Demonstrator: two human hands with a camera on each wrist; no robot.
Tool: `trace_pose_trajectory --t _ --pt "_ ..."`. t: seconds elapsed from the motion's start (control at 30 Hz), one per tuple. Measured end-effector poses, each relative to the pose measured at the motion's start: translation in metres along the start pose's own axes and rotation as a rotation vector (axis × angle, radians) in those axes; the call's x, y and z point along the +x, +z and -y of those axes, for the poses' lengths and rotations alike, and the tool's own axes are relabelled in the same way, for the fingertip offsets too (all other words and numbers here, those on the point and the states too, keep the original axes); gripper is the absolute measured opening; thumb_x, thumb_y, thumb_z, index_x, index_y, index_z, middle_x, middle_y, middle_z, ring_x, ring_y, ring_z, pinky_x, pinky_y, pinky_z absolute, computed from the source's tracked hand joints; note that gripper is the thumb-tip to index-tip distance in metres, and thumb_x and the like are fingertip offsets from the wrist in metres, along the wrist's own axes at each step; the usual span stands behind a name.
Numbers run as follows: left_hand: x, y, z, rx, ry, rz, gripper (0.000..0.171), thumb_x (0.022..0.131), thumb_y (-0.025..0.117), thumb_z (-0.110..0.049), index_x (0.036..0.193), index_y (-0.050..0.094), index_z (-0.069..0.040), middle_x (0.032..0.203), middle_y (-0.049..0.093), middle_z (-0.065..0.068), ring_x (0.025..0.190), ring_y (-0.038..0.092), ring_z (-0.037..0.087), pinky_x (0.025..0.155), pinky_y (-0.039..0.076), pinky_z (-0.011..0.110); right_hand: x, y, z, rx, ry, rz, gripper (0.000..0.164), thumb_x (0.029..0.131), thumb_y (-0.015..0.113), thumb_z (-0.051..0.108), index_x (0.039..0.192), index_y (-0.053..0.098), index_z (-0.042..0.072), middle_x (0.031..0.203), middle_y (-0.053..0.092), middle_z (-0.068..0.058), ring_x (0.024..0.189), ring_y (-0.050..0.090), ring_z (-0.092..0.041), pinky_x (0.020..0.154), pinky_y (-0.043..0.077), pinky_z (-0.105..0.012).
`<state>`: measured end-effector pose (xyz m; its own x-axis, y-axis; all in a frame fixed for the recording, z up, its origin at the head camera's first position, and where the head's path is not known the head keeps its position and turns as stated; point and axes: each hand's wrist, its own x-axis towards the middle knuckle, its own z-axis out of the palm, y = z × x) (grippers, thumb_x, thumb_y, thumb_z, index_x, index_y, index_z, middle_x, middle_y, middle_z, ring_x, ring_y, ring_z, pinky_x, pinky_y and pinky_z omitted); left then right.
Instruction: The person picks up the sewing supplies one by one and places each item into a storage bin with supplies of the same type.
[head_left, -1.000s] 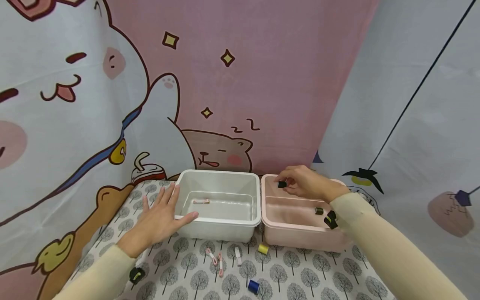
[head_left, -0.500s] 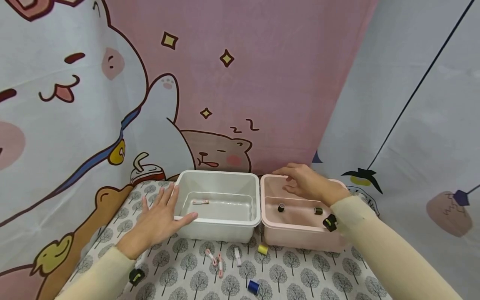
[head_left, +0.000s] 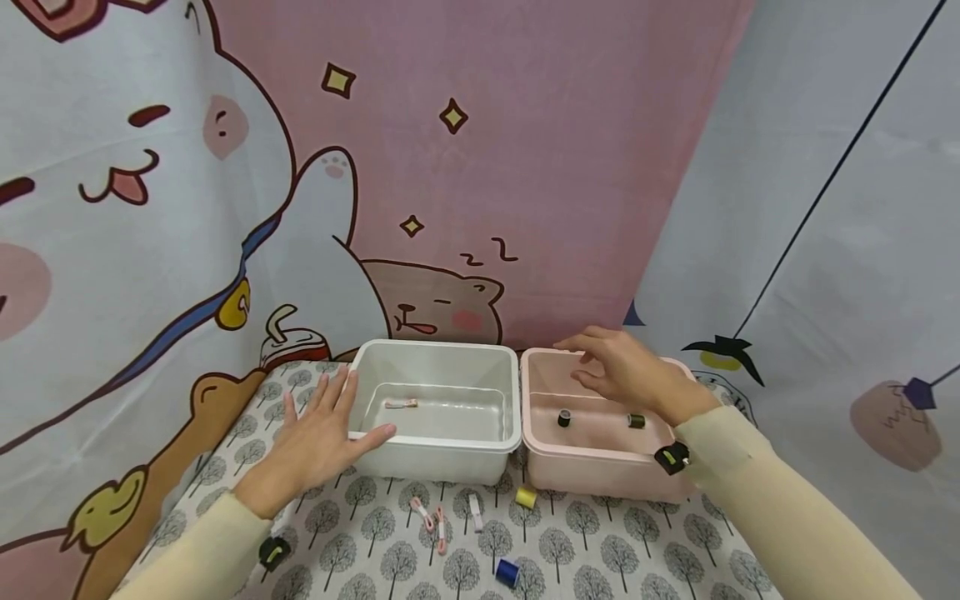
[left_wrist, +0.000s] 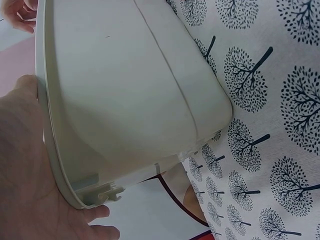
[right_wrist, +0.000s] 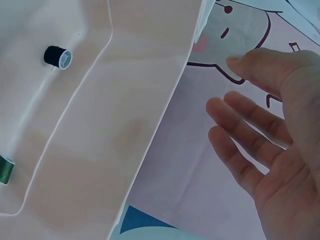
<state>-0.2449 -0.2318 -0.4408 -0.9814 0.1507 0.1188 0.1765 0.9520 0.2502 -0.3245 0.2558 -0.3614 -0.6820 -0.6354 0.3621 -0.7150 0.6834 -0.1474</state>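
Note:
My left hand [head_left: 315, 437] rests with spread fingers on the left end of the white bin [head_left: 435, 457], its thumb over the front rim. Inside that bin lies a small pink-and-white folded cord [head_left: 402, 403]. Above the pink bin [head_left: 600, 473], my right hand [head_left: 633, 372] hovers with fingers loosely bent and nothing between them. A black thread spool [head_left: 564, 417] and a dark green thread spool [head_left: 636, 421] lie on the pink bin's floor. The right wrist view shows the same black spool [right_wrist: 57, 57] well apart from the fingers.
In front of the bins, on the tree-print cloth [head_left: 397, 575], lie two pink cord bundles [head_left: 441, 531], a white cord bundle [head_left: 476, 512], a yellow spool [head_left: 526, 498] and a blue spool [head_left: 507, 573]. A printed curtain [head_left: 562, 167] hangs close behind the bins.
My right hand has let go of the black spool, which dropped onto the pink bin's floor. That hand then shifted slightly right. The left hand has stayed in place.

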Motion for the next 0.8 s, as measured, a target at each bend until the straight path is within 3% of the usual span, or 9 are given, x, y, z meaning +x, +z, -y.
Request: trace_pose_trajectory --t 0.17,0.43,0.57,0.67,0.8 --pt "-0.001 0.000 0.001 0.003 -0.001 -0.004 0.123 0.106 0.047 -0.094 0.187 0.018 -0.006 0.196 0.010 0.020 0.181 0.012 0.055 0.133 -0.008 0.093 -0.008 0.002 0.013 0.008 -0.011 -0.028 0.047 0.102 0.089 0.006 0.147 0.079 0.008 0.133 0.082 -0.013 0.107 0.085 -0.028 0.090 0.073 -0.046" --pt "0.001 0.001 0.000 0.000 0.004 -0.006 0.123 0.106 0.047 -0.094 0.187 0.017 -0.007 0.196 0.009 0.019 0.181 0.011 0.054 0.134 -0.009 0.093 -0.027 0.004 0.041 -0.065 -0.115 -0.135 0.042 0.098 0.094 0.008 0.138 0.082 0.012 0.123 0.080 -0.003 0.090 0.078 -0.011 0.077 0.068 -0.029" --pt "0.002 0.000 0.000 0.009 0.005 -0.010 0.123 0.106 0.046 -0.093 0.187 0.017 -0.006 0.196 0.010 0.020 0.181 0.013 0.055 0.134 -0.008 0.093 -0.034 0.003 0.054 -0.289 -0.158 -0.208 0.037 0.099 0.096 0.030 0.134 0.085 0.029 0.126 0.083 0.008 0.083 0.075 -0.004 0.067 0.063 -0.028" --pt "0.001 0.000 0.000 0.010 0.006 -0.008 0.121 0.107 0.048 -0.092 0.187 0.017 -0.005 0.196 0.010 0.021 0.181 0.013 0.056 0.134 -0.007 0.093 -0.038 0.007 0.063 -0.252 -0.206 -0.245 0.036 0.097 0.096 0.027 0.131 0.085 0.027 0.124 0.084 0.007 0.088 0.077 -0.007 0.071 0.066 -0.030" --pt "0.001 -0.001 0.001 0.008 0.005 0.002 0.122 0.107 0.047 -0.092 0.187 0.016 -0.006 0.196 0.009 0.021 0.181 0.012 0.056 0.133 -0.007 0.093 -0.046 0.017 0.075 -0.029 -0.239 -0.237 0.048 0.090 0.098 0.005 0.135 0.083 0.016 0.126 0.081 -0.002 0.100 0.079 -0.013 0.081 0.068 -0.025"
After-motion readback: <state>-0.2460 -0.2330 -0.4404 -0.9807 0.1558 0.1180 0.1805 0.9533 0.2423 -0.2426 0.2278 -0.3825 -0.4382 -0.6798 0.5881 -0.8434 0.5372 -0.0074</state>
